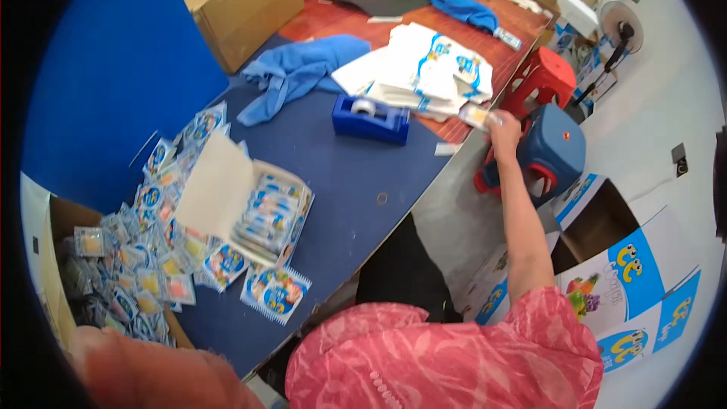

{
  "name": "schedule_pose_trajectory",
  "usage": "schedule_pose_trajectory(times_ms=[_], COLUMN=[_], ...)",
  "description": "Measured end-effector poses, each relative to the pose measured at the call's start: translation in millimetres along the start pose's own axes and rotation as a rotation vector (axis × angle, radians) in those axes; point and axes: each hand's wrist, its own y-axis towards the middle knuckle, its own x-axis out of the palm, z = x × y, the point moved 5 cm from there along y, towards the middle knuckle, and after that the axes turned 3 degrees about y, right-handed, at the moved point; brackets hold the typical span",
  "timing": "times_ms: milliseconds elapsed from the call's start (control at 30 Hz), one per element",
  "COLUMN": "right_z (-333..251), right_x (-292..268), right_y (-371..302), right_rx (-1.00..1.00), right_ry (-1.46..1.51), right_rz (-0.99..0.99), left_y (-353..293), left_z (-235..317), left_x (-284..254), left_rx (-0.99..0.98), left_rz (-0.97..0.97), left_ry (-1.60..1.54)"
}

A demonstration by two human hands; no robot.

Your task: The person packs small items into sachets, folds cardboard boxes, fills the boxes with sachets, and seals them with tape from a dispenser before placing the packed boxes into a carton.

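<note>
At the table's right edge my right hand [503, 135] is closed on a small clear packet [475, 116] with something yellowish inside. It is beside a stack of flat white-and-blue cartons [424, 68]. My left hand [89, 344] is low at the left, smeared by motion, next to a heap of small sachets [148, 257]; its fingers cannot be made out. Between the two hands an open white box [291, 231], its lid folded back to the left, holds rows of upright sachets [266, 208]. Two printed sachets [276, 291] lie in front of it.
A blue tape dispenser [371, 120] and a blue cloth [303, 68] lie on the dark blue table [356, 197]. A blue panel [113, 68] and a brown carton [250, 7] stand at the left and back. Stools [553, 144] and printed cartons [628, 257] stand at right.
</note>
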Motion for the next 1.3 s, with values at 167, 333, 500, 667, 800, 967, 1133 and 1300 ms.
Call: schedule_pose_trajectory(times_ms=[167, 333, 500, 667, 800, 967, 1133, 1300], right_z=[11, 64, -95, -193, -203, -190, -170, -211], right_x=[22, -6, 4, 117, 205, 253, 242, 183], right_y=[7, 50, -59, -221, -270, -247, -187, -314], right_rx=[-0.084, -0.514, -0.738, -0.914, -0.616, -0.833, -1.031, -1.151], right_ry=[-0.115, -0.244, -0.102, 0.048, -0.079, -0.259, -0.461, -0.001], right_rz=[0.005, 0.100, 0.253, -0.507, -0.839, -0.728, -0.414, -0.694], left_y=[-16, -15, -73, -96, -191, -223, -262, -288], left_z=[16, 26, 65, 61, -24, -44, -33, -36], left_x=[-20, -65, -95, -83, -39, -41, -51, -48], left_rx=[-0.003, 0.056, -0.154, -0.234, -0.739, -0.597, -0.617, -0.956], left_rz=[0.037, 0.138, 0.136, 0.121, -0.003, -0.254, -0.460, -0.472], left_ry=[0.045, 0.207, 0.382, 0.398, 0.492, 0.747, 0.837, 0.875])
